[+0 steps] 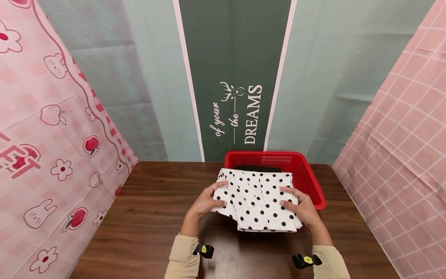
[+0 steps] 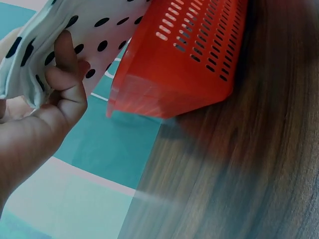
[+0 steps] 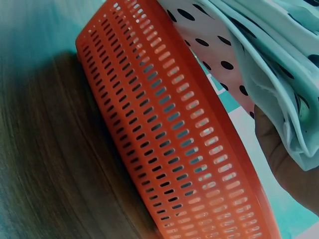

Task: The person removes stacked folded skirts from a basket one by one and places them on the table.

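Note:
A folded white cloth with black polka dots point(image 1: 256, 199) is held up between both hands, overlapping the front of the red basket in the head view. My left hand point(image 1: 208, 199) grips its left edge, thumb on top and fingers curled beneath, as the left wrist view shows. On the right edge, my right hand point(image 1: 300, 205) pinches the layers with the thumb on top. Several folded layers of the cloth point(image 3: 279, 74) show in the right wrist view, above the basket's rim. The red plastic basket point(image 1: 308, 178) has slotted walls, and a dark item point(image 1: 259, 169) lies inside it.
The basket stands on a brown wooden table point(image 1: 156, 209) near its back edge. Behind hangs a green and grey curtain point(image 1: 233, 46) with lettering. Pink patterned curtains point(image 1: 62, 135) close in the left and right sides.

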The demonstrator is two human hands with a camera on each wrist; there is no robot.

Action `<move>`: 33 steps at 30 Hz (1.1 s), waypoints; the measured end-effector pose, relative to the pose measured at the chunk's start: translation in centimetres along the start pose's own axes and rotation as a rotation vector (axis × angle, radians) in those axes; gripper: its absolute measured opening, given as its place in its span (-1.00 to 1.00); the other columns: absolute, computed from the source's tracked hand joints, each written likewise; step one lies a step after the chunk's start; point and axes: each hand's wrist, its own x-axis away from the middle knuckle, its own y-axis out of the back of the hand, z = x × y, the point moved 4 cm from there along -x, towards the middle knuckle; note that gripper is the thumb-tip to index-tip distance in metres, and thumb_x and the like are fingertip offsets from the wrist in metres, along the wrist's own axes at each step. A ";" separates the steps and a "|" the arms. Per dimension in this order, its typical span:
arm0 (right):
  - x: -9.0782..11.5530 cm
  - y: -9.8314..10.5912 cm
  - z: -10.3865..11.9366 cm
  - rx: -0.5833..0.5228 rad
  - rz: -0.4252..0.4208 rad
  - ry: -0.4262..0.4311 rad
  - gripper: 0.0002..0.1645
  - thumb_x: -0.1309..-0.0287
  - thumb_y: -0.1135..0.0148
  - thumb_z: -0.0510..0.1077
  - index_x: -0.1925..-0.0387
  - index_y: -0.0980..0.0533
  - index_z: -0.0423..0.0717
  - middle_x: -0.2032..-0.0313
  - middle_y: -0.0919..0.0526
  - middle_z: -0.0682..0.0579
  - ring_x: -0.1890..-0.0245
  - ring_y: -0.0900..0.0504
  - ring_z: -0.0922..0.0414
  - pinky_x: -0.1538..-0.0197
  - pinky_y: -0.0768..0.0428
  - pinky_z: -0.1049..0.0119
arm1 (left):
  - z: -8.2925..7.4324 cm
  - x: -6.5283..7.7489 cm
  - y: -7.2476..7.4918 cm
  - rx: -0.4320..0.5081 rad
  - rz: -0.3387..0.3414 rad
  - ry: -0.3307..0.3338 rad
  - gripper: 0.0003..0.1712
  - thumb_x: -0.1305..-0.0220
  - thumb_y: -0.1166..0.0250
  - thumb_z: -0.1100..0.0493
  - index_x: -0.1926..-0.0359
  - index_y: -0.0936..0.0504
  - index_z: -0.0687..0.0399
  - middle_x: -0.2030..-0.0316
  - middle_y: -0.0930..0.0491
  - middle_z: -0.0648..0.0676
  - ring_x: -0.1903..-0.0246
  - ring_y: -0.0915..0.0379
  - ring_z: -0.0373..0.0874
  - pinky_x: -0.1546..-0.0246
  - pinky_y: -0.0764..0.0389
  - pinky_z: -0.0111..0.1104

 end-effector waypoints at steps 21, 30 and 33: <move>-0.7 -4.2 -1.0 -0.111 0.044 0.059 -0.42 0.00 -0.33 -0.36 -0.12 -0.41 -0.34 0.17 -0.59 -0.27 0.41 -0.66 -0.01 0.37 -0.61 0.13 | -0.1 2.9 3.4 0.051 -0.141 0.013 -0.33 0.02 -0.31 0.50 -0.20 -0.44 0.23 0.08 -0.51 0.22 0.37 -0.50 -0.15 0.35 -0.55 -0.34; -1.7 -7.5 0.6 -0.115 0.109 0.084 -0.43 0.01 -0.31 -0.42 -0.11 -0.42 -0.37 0.11 -0.55 -0.27 0.37 -0.64 0.05 0.35 -0.61 0.20 | -0.2 4.2 6.1 0.071 -0.252 0.024 -0.33 0.01 -0.30 0.51 -0.20 -0.41 0.29 0.17 -0.56 0.21 0.31 -0.53 -0.13 0.36 -0.56 -0.35; -1.8 -8.7 1.8 -0.116 0.148 0.079 -0.42 -0.01 -0.28 -0.43 -0.13 -0.39 -0.39 0.09 -0.53 -0.29 0.34 -0.64 0.04 0.31 -0.61 0.19 | -0.2 4.8 7.0 0.080 -0.289 0.025 -0.32 0.02 -0.32 0.50 -0.20 -0.42 0.27 0.20 -0.56 0.20 0.33 -0.54 -0.10 0.38 -0.57 -0.33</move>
